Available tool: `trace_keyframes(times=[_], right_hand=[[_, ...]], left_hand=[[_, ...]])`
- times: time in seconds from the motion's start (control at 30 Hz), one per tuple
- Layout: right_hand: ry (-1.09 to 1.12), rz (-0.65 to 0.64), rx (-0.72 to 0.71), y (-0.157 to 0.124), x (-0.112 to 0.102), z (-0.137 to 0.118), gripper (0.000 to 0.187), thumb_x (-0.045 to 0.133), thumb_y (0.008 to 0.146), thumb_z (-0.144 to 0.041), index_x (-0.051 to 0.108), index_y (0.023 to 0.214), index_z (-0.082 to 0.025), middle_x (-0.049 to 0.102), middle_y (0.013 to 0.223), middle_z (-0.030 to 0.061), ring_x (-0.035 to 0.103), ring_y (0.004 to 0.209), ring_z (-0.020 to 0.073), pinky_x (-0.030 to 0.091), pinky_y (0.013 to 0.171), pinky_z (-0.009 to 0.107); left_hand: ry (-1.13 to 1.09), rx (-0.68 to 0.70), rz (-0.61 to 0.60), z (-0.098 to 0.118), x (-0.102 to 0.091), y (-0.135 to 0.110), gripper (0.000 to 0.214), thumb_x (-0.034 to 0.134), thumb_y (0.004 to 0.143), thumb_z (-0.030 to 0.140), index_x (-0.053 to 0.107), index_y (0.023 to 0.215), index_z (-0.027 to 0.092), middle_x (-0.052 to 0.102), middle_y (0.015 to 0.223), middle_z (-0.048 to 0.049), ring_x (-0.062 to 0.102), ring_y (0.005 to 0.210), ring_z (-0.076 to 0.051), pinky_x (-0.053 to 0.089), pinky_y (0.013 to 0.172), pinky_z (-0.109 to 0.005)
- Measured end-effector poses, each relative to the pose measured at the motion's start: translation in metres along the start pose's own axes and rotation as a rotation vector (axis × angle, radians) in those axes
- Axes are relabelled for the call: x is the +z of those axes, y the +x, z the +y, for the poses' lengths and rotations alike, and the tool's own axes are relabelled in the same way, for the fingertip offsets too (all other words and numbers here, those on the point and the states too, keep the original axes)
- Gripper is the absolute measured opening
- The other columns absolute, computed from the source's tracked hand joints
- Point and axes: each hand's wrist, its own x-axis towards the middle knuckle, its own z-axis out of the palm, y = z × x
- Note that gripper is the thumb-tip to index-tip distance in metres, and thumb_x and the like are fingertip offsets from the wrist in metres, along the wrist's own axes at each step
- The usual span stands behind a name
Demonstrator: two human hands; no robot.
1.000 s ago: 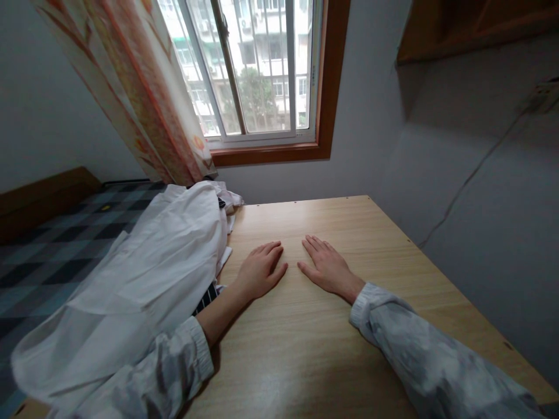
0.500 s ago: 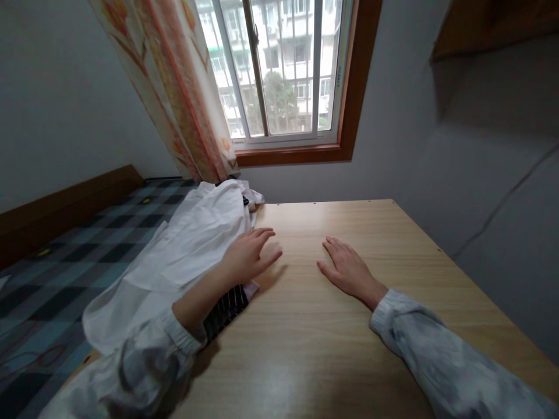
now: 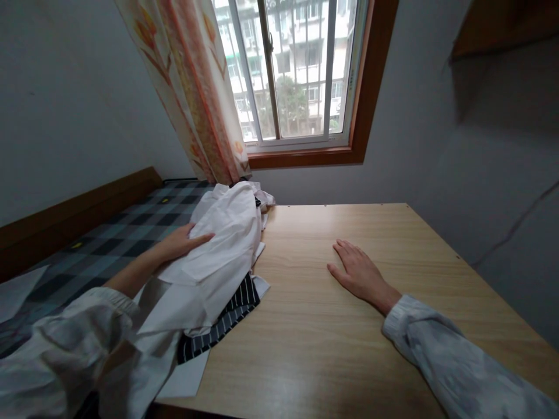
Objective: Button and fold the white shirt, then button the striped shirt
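Note:
A heap of clothes lies on the left edge of a wooden table point(image 3: 332, 343). On top is a white shirt point(image 3: 227, 238), and a black-and-white striped garment point(image 3: 227, 320) shows beneath it. My left hand point(image 3: 179, 243) rests on the left side of the white shirt with its fingers stretched out flat over the cloth. My right hand point(image 3: 360, 274) lies palm down on the bare tabletop, fingers extended, well to the right of the heap.
A bed with a blue checked cover point(image 3: 100, 244) and a wooden side board stands left of the table. A flowered curtain point(image 3: 192, 87) hangs beside a barred window point(image 3: 297, 70). Grey walls close off the far and right sides.
My left hand has left the tabletop and moved left onto the white shirt. My right hand stayed flat on the table. The view has swung left.

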Motion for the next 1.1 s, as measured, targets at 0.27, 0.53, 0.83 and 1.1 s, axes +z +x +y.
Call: trace_keyframes(times=[0.27,0.53,0.83,1.1], right_hand=[[-0.001,-0.008,0.004,0.001,-0.002,-0.001,0.069,0.051,0.111,-0.051,0.059,0.164,-0.006,0.051,0.176,0.0242,0.047,0.166,0.0391,0.036,0.138,0.057],[0.117,0.076,0.008,0.005,0.002,-0.002,0.066,0.053,0.110,-0.051,0.062,0.160,-0.010,0.059,0.170,0.0239,0.053,0.161,0.0386,0.039,0.136,0.058],[0.652,0.177,0.216,0.021,-0.005,0.006,0.060,0.050,0.111,-0.062,0.063,0.151,-0.020,0.071,0.155,0.0196,0.070,0.140,0.0328,0.051,0.125,0.053],[0.991,0.146,0.192,0.054,-0.001,0.009,0.060,0.060,0.105,-0.067,0.064,0.145,-0.023,0.077,0.147,0.0140,0.073,0.136,0.0292,0.057,0.119,0.049]], left_hand=[[0.188,0.120,0.190,0.036,0.002,-0.014,0.045,0.049,0.103,0.056,0.079,0.113,0.024,0.081,0.123,-0.0128,0.076,0.104,-0.034,0.051,0.080,-0.037],[0.114,0.456,0.274,0.125,-0.007,-0.020,0.033,0.058,0.109,0.043,0.080,0.120,0.022,0.080,0.123,-0.0090,0.069,0.092,-0.024,0.044,0.078,-0.033],[-0.262,0.818,0.115,0.256,0.097,-0.033,0.024,0.057,0.113,0.033,0.077,0.108,0.021,0.078,0.106,-0.0080,0.069,0.086,-0.020,0.047,0.077,-0.031],[-0.674,0.861,-0.151,0.310,0.137,-0.040,0.024,0.054,0.111,0.034,0.074,0.115,0.021,0.078,0.115,-0.0116,0.072,0.105,-0.025,0.058,0.098,-0.038]])
